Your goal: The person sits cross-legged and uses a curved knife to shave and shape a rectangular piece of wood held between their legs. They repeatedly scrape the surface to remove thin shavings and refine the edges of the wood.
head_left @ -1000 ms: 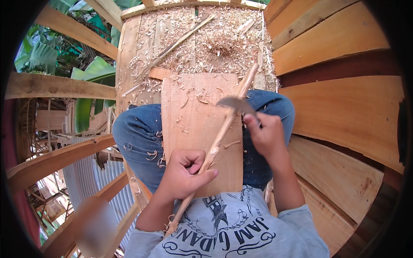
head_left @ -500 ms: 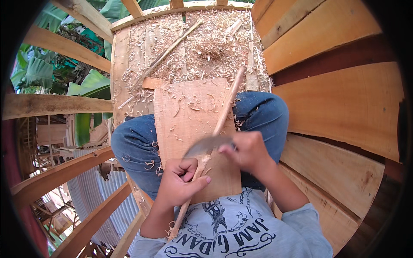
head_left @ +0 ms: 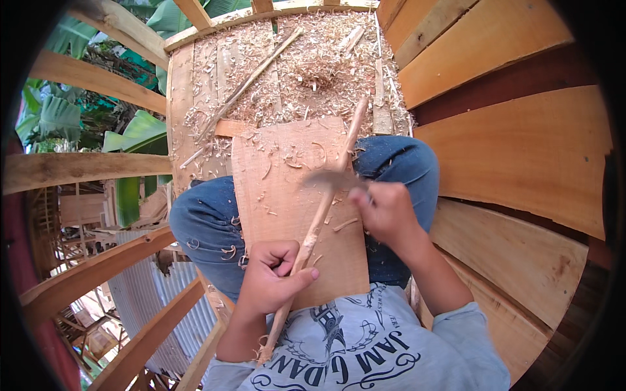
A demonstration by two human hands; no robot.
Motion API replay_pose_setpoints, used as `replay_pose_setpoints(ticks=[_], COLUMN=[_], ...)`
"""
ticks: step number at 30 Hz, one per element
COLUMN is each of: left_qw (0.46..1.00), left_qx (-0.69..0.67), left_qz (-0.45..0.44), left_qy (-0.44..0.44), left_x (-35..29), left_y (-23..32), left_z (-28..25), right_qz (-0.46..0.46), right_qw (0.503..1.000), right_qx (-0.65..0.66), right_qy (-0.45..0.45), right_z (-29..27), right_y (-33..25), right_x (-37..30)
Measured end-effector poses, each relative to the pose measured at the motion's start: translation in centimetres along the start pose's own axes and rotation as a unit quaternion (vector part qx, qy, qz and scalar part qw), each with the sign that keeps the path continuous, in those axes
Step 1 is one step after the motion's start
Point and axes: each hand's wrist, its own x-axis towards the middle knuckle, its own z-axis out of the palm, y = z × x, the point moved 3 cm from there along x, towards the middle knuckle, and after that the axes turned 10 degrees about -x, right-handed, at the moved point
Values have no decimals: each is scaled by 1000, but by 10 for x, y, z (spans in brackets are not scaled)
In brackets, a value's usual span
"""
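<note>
A long wooden stick [head_left: 321, 210] slants across a flat wooden board [head_left: 267, 176] on my lap, its lower end against my shirt. My left hand [head_left: 274, 274] is closed around its lower part, thumb laid along it. In my right hand [head_left: 385, 212] is a knife [head_left: 326, 178], gripped by its handle, which my fingers mostly hide. Its broad blade, blurred by motion, lies across the stick above the middle. Curled shavings [head_left: 317, 153] are scattered on the board, with a longer one [head_left: 345, 224] beside the stick.
Shavings [head_left: 326, 65] cover the plank floor [head_left: 182, 104] ahead, where a second thin stick [head_left: 251, 81] and a short wood offcut [head_left: 352, 40] lie. Plank walling [head_left: 515, 150] rises close on the right. Wooden rails [head_left: 85, 165] run along the left, with banana leaves [head_left: 140, 133] beyond.
The knife and my right hand have moved, the blade shifting up along the stick, away from my left hand. A curled shaving now lies on the board. My left hand keeps its hold.
</note>
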Motion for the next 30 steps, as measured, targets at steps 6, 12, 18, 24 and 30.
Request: replay_pose_setpoints(ticks=[6, 12, 18, 24, 30], left_qw=[1000, 1000, 1000, 1000, 1000], left_qx=[12, 23, 16, 2, 6], left_qz=[4, 8, 6, 7, 6], left_qy=[11, 3, 7, 13, 10], left_x=[0, 0, 2, 3, 3], left_y=[-2, -5, -3, -5, -7], left_z=[-2, -5, -6, -5, -9], right_qz=[81, -81, -70, 51, 27], right_qw=[995, 997, 997, 995, 994], right_qx=[50, 3, 12, 89, 108], right_qy=[-28, 4, 34, 19, -10], right_z=[-4, 9, 7, 7, 11], right_y=[16, 0, -2, 10, 10], right_x=[15, -2, 3, 12, 8])
